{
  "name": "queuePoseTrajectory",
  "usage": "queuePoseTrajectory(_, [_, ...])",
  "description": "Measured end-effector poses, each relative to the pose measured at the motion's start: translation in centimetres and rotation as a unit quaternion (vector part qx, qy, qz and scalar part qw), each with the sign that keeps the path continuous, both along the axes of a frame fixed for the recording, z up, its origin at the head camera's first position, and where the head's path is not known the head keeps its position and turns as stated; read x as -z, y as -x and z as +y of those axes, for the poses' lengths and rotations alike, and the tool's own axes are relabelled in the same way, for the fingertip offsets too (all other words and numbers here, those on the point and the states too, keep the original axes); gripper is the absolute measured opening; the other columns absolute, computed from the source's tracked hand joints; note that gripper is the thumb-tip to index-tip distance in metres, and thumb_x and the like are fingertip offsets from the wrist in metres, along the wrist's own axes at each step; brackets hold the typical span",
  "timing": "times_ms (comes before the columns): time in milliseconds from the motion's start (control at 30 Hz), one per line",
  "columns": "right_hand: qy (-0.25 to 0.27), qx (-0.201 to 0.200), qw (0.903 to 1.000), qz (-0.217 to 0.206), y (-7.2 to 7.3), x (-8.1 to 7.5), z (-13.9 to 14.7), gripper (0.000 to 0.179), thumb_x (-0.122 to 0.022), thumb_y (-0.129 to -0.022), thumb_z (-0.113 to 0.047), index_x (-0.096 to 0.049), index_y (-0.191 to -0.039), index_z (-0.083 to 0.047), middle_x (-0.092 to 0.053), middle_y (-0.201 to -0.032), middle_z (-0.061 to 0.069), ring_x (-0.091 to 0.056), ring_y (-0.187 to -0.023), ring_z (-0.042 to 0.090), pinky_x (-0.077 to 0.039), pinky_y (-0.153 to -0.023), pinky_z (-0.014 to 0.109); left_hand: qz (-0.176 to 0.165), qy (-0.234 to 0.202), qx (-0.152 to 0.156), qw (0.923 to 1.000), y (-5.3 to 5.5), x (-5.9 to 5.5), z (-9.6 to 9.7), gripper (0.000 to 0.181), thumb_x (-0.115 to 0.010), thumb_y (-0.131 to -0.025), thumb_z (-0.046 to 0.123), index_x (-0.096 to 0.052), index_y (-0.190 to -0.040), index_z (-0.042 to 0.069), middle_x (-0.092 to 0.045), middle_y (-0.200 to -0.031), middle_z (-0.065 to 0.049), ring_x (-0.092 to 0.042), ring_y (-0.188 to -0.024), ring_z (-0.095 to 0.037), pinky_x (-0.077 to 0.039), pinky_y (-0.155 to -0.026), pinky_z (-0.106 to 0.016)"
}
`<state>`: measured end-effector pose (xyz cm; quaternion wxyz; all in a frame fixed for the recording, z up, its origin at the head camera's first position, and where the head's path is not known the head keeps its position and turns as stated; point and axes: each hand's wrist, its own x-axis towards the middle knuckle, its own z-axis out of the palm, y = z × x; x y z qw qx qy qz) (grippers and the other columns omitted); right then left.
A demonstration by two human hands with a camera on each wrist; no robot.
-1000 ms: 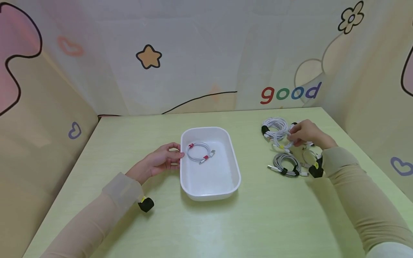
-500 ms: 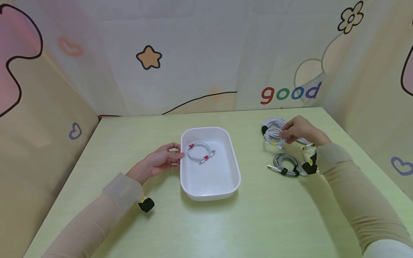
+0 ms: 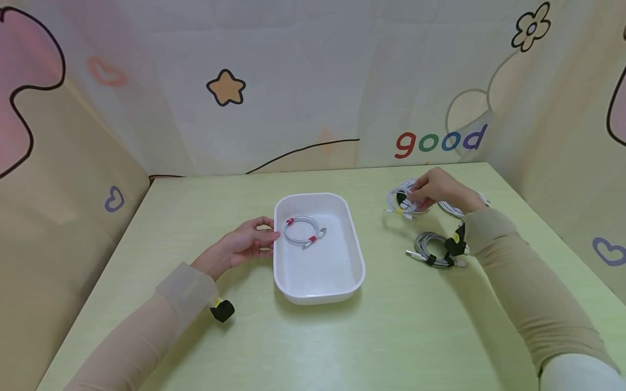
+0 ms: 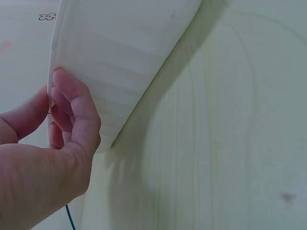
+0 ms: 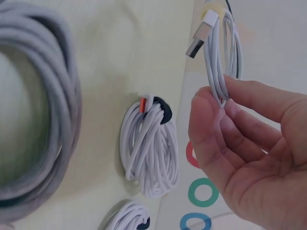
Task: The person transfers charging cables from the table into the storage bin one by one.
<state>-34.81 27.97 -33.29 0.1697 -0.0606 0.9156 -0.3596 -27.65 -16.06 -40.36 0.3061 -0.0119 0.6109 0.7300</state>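
Observation:
My right hand [image 3: 440, 187] pinches a coiled white USB cable [image 5: 218, 62] between thumb and fingers, above the right side of the table. A yellow tie and a metal USB plug show on that coil. With thumb at the rim and fingers against the outer wall, my left hand [image 3: 244, 243] holds the left side of a white plastic tray [image 3: 363, 269]. Inside the tray lies a white cable [image 3: 312, 239] coiled with red ties. Below the held coil in the right wrist view is another white coil [image 5: 148, 148] with a black tie.
A thick grey cable coil [image 3: 423, 247] with black ties lies in front of the right hand. Another white coil [image 5: 127, 218] shows at the bottom of the right wrist view. Printed curtains [image 3: 303, 81] stand behind the table [image 3: 313, 347] and at its sides.
My right hand has lifted the yellow-tied cable and moved it left and slightly back, over the black-tied white coil. My left hand and the tray have stayed in place.

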Motion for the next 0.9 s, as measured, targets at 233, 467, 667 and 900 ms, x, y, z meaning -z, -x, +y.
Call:
queuePoseTrajectory(233, [-0.008,-0.001,1.0,-0.003,0.3,-0.5,-1.6,0.033,-0.068,-0.09,-0.016,-0.064,-0.11,0.009,-0.071,-0.087,0.012,-0.065,-0.067,0.015,-0.059,-0.071,0.031,-0.003,0.001,0.0,1.0,0.0,0.1,0.0,0.034,-0.055,-0.096,0.005,-0.036,-0.125,0.006,-0.062,-0.091,-0.003,-0.061,-0.074,-0.015,-0.056,-0.069,-0.027])
queuePoseTrajectory(467, [0.001,-0.008,0.9999,-0.014,0.5,-0.9,-3.1,0.029,-0.067,-0.091,-0.013,-0.063,-0.11,0.009,-0.071,-0.088,0.011,-0.066,-0.067,0.015,-0.059,-0.074,0.033,-0.004,0.0,-0.001,1.0,0.0,0.1,0.0,0.032,-0.056,-0.096,0.005,-0.038,-0.123,0.007,-0.063,-0.091,-0.004,-0.061,-0.074,-0.015,-0.057,-0.069,-0.027])
queuePoseTrajectory(667, [-0.002,-0.021,0.9998,-0.005,0.6,-1.5,-4.6,0.028,-0.067,-0.091,-0.013,-0.064,-0.109,0.007,-0.072,-0.086,0.009,-0.067,-0.068,0.017,-0.059,-0.074,0.032,-0.007,0.002,-0.002,1.0,0.0,0.2,0.0,0.032,-0.056,-0.096,0.006,-0.039,-0.122,0.008,-0.062,-0.095,-0.005,-0.061,-0.075,-0.016,-0.057,-0.069,-0.027])
queuePoseTrajectory(900, [0.005,-0.026,0.9996,-0.006,0.7,-1.9,-6.7,0.029,-0.069,-0.089,-0.015,-0.065,-0.109,0.006,-0.071,-0.084,0.01,-0.069,-0.066,0.017,-0.059,-0.072,0.032,-0.006,-0.007,0.002,1.0,0.1,0.1,0.0,0.035,-0.057,-0.096,0.005,-0.037,-0.125,0.006,-0.062,-0.094,-0.004,-0.061,-0.074,-0.015,-0.056,-0.069,-0.027])
